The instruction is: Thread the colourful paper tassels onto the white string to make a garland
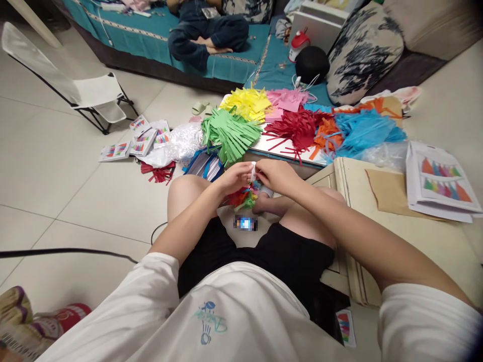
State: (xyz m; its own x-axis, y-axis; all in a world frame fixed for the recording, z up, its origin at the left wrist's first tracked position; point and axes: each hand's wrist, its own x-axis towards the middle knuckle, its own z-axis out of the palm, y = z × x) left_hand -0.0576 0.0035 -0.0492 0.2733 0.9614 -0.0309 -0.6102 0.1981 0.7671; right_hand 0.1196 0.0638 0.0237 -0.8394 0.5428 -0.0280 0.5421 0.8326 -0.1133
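I sit on the floor with both hands together above my lap. My left hand (234, 179) and my right hand (274, 176) are closed in a pinch on a small white strip (252, 173) between them. Just below the hands hangs a bundle of red, orange and green fringed paper (244, 197), touching my left fingers. Ahead on a low board lie heaps of fringed paper: green (230, 131), yellow (247, 102), pink (287, 99), red (296, 128), orange (326, 136) and blue (364, 129).
A pale wooden panel (411, 236) lies at my right with a brown envelope (388, 193) and printed sheets (441, 183). Packets (141, 141) are scattered on the tiled floor at left, near a white folding chair (75, 85). Another person (207, 32) sits on the teal mattress behind.
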